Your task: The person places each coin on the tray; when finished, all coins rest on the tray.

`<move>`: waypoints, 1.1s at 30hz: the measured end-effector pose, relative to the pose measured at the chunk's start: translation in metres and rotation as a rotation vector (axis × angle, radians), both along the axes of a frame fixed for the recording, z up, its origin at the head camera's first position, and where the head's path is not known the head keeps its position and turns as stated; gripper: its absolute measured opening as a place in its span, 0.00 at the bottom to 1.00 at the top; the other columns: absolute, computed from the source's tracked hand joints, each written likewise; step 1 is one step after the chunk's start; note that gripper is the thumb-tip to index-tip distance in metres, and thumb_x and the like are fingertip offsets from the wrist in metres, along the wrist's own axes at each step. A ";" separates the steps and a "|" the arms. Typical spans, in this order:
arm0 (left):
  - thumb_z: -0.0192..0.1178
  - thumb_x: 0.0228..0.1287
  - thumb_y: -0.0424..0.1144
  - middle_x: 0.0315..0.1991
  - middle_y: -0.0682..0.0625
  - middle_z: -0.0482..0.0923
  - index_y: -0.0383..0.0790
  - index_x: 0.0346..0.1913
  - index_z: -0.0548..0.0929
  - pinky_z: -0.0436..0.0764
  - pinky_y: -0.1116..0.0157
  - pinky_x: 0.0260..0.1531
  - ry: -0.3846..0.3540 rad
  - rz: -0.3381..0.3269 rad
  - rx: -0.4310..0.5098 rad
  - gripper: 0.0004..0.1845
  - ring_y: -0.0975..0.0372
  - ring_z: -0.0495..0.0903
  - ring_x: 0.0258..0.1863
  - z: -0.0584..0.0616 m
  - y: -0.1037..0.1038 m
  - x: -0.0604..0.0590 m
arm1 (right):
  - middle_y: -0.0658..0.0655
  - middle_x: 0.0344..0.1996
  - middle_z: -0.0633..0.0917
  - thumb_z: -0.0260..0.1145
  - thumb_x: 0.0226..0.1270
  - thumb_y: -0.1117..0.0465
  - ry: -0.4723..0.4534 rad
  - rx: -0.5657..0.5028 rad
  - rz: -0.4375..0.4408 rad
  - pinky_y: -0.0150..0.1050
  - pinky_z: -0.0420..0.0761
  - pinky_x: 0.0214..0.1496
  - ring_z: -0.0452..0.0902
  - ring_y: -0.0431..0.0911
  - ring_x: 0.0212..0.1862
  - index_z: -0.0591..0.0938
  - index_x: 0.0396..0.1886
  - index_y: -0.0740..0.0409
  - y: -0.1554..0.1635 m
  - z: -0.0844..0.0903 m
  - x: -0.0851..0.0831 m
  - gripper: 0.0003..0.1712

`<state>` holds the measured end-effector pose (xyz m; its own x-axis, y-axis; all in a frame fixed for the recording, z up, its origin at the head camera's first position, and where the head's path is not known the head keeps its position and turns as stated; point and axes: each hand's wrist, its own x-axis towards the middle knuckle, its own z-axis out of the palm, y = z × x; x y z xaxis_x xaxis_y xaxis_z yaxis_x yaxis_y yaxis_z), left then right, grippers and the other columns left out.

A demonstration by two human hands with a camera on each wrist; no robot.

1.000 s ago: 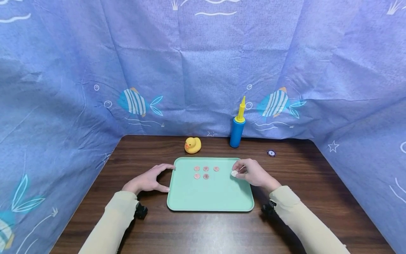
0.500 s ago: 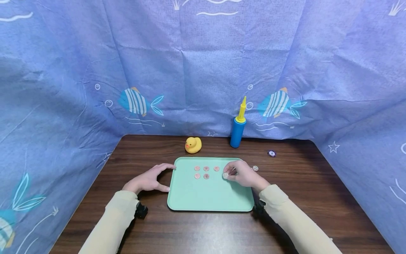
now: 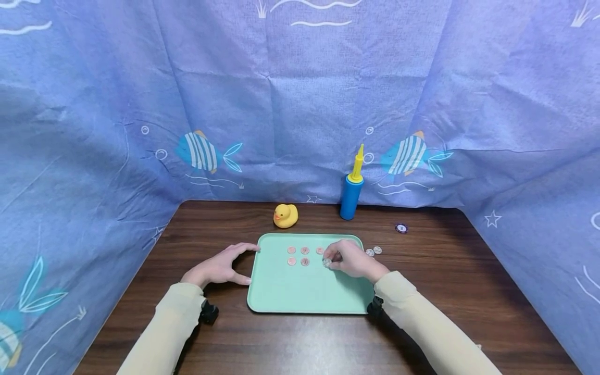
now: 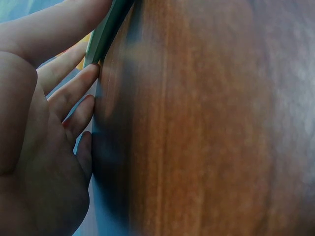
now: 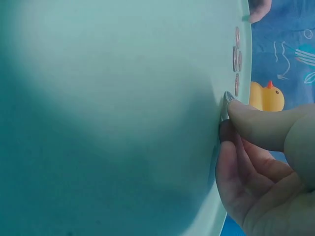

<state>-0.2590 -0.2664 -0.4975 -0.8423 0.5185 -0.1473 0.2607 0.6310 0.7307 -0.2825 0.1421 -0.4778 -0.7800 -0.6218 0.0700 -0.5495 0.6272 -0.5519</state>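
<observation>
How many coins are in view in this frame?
8: five pinkish coins lie in two rows on the tray, one silvery coin is pinched by the right hand there, and two coins lie on the table. The hand may hide more.

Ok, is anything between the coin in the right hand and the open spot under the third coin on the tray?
Nothing visible. The right hand pinches the coin just right of the second-row coins on the tray, with only bare tray beside it. The left hand rests at the tray's left edge.
</observation>
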 end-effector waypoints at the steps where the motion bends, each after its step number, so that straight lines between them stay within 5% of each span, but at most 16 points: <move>1: 0.80 0.57 0.53 0.79 0.46 0.63 0.52 0.79 0.68 0.59 0.37 0.74 -0.003 0.003 0.000 0.48 0.45 0.55 0.80 -0.001 0.000 0.000 | 0.50 0.35 0.90 0.77 0.63 0.71 -0.002 0.003 0.003 0.36 0.85 0.44 0.85 0.40 0.38 0.90 0.41 0.57 0.000 0.000 0.000 0.09; 21: 0.80 0.58 0.53 0.79 0.47 0.63 0.51 0.78 0.69 0.59 0.37 0.74 0.009 -0.006 0.014 0.47 0.46 0.56 0.80 -0.002 0.000 0.001 | 0.49 0.36 0.90 0.80 0.63 0.66 -0.005 0.188 0.062 0.36 0.83 0.45 0.85 0.41 0.40 0.91 0.41 0.57 -0.001 0.019 0.002 0.08; 33: 0.80 0.58 0.53 0.79 0.46 0.63 0.51 0.78 0.69 0.60 0.37 0.74 0.008 -0.003 0.016 0.47 0.45 0.55 0.80 -0.001 -0.001 0.000 | 0.47 0.31 0.87 0.79 0.62 0.68 0.054 0.196 0.022 0.38 0.83 0.42 0.78 0.38 0.36 0.90 0.35 0.55 -0.014 0.014 -0.004 0.06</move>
